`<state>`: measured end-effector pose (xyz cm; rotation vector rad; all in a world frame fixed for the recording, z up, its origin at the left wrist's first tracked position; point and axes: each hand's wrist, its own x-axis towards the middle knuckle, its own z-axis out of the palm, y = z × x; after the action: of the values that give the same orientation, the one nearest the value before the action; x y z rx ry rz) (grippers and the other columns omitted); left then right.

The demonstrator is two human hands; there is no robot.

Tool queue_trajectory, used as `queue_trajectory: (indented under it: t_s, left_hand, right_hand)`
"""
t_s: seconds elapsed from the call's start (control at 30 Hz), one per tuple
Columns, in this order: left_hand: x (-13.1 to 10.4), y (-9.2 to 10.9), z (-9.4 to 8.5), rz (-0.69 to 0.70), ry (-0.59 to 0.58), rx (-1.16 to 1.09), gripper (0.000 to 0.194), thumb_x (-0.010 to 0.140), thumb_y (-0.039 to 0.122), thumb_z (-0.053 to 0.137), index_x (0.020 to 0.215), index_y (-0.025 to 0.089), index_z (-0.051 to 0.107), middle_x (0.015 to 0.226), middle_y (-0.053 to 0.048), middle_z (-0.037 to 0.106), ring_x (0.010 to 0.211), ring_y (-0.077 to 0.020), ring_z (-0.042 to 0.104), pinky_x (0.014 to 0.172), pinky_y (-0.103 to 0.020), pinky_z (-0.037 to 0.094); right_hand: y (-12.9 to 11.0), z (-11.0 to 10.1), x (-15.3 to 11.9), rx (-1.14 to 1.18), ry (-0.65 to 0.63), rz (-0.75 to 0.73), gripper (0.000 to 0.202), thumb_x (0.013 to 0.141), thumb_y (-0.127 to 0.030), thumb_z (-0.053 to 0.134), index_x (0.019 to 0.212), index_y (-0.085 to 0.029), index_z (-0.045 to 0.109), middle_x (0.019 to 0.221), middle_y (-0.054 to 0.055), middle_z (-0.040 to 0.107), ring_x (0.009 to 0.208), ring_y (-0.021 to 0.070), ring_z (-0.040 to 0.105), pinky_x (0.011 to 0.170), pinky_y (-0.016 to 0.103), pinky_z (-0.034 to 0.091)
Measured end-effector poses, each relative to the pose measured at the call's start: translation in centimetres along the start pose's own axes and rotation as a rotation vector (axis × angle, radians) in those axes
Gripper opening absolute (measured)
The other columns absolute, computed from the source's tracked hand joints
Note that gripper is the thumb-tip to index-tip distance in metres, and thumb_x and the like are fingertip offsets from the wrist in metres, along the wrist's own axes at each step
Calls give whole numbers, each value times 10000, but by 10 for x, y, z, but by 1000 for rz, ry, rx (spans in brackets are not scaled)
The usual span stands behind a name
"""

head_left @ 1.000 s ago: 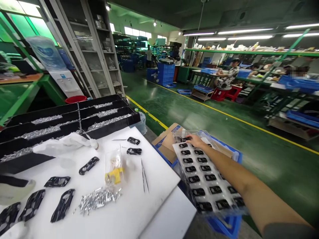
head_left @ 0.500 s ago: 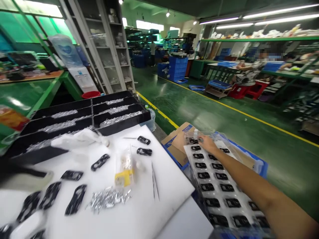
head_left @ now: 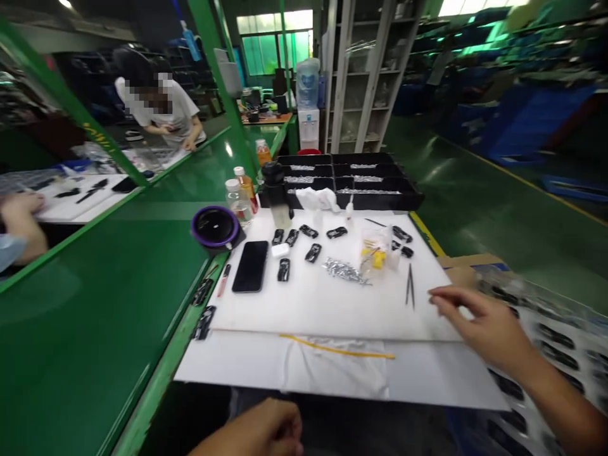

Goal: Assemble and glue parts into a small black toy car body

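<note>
At the bottom edge of the frame, centre, the left hand (head_left: pixel 259 434) shows only its knuckles, fingers curled under; it holds nothing that can be seen. Lower right, the right hand (head_left: pixel 484 323) reaches in over the right edge of the white board (head_left: pixel 332 297), fingers spread and loose, empty, with its fingertips just right of the tweezers (head_left: pixel 409 292). Beneath and right of that forearm lies a clear tray (head_left: pixel 551 335) of black parts, blurred, at the lower right edge.

In front of the board, a larger white sheet (head_left: pixel 427 380) carries a plastic bag (head_left: pixel 337 370) with a yellow strip (head_left: pixel 337 348) across it. On the board, centre of the frame, sit a heap of small silver pieces (head_left: pixel 344 270), a small bag with yellow inside (head_left: pixel 375 253) just right of it, and several black parts (head_left: pixel 312 252) scattered above. A black phone (head_left: pixel 250 274) lies flat at the board's left side, with a pen (head_left: pixel 223 279) just left of it on the green table (head_left: pixel 95 316). Two more black parts rest on the table's edge, lower left of the phone.

Farther up, a purple-rimmed bowl (head_left: pixel 215 225) stands beside three bottles (head_left: pixel 239 201). Behind the board, black bins (head_left: pixel 351 180) hold rows of silver pieces. Beyond stand a water dispenser (head_left: pixel 308 107) and grey shelves (head_left: pixel 365 69). In the upper left, another person (head_left: pixel 159 107) leans over a separate bench; a further hand (head_left: pixel 21 212) rests at the left edge.
</note>
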<state>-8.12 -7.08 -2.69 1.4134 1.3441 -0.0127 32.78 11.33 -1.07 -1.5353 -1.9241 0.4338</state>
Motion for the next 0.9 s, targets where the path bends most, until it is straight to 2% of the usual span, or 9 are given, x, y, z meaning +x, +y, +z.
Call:
queue_trajectory:
  t_s: [0.13, 0.2, 0.3, 0.43, 0.53, 0.63, 0.7, 0.8, 0.9]
  left_hand:
    - [-14, -13, -47, 70, 278, 55, 334, 978, 457, 534, 833, 197, 685, 791, 2, 670, 785, -159, 622, 716, -235, 474]
    - [-24, -29, -73, 5, 567, 128, 363, 1025, 461, 426, 983, 193, 667, 977, -59, 683, 962, -224, 636, 870, -302, 484]
    - [-32, -60, -101, -165, 908, 234, 429, 989, 439, 508, 1323, 171, 532, 1324, -178, 572, 1244, -364, 540, 1023, -449, 433]
    - [-37, -91, -115, -259, 975, 288, 373, 943, 304, 565, 1292, 174, 562, 1260, -170, 625, 1169, -372, 595, 981, -468, 453]
    - [-52, -93, -118, -278, 981, 247, 402, 932, 284, 560, 1321, 190, 532, 1097, -108, 674, 958, -292, 660, 846, -393, 486]
    - [-67, -74, -108, -269, 1033, 174, 382, 949, 378, 539, 1291, 218, 483, 934, -25, 642, 774, -208, 632, 714, -318, 477]
    - [-64, -53, -86, -143, 996, 108, 262, 947, 373, 523, 1168, 235, 493, 851, 15, 597, 771, -174, 617, 712, -277, 482]
    - [-36, -21, -35, 263, 690, -5, 162, 860, 261, 607, 975, 236, 495, 822, 20, 596, 740, -146, 600, 668, -234, 482]
    - [0, 2, 6, 652, 613, 262, 213, 851, 272, 696, 927, 222, 504, 873, -20, 637, 722, -154, 596, 638, -250, 474]
  right_hand:
    - [-106, 68, -16, 168, -376, -321, 229, 1009, -426, 574, 1013, -280, 751, 1023, 43, 746, 869, 217, 700, 510, 248, 511]
    - [-140, 96, -21, 220, -402, -432, 203, 1024, -388, 556, 1003, -286, 731, 953, 40, 741, 805, 218, 692, 495, 270, 518]
    - [-168, 127, -30, 282, -377, -488, 177, 1029, -382, 557, 996, -302, 712, 911, 35, 729, 785, 235, 688, 576, 330, 572]
    - [-187, 144, -52, 370, -389, -458, 141, 1024, -364, 572, 1014, -323, 707, 912, 25, 722, 796, 244, 690, 698, 382, 599]
    - [-194, 144, -77, 419, -357, -375, 105, 999, -359, 607, 990, -343, 711, 906, 21, 728, 776, 258, 693, 694, 394, 607]
    - [-194, 143, -104, 501, -390, -254, 110, 987, -398, 617, 950, -376, 718, 817, 19, 717, 697, 265, 686, 618, 395, 609]
    - [-190, 147, -121, 609, -458, -127, 123, 980, -462, 621, 990, -391, 722, 809, 25, 720, 674, 264, 692, 605, 402, 621]
    - [-180, 160, -143, 855, -507, 109, 366, 933, -626, 642, 1216, -397, 683, 938, 60, 754, 660, 268, 712, 601, 426, 642]
    - [-165, 167, -158, 918, -474, 272, 457, 886, -707, 652, 1194, -377, 720, 919, 69, 761, 699, 304, 726, 607, 454, 657]
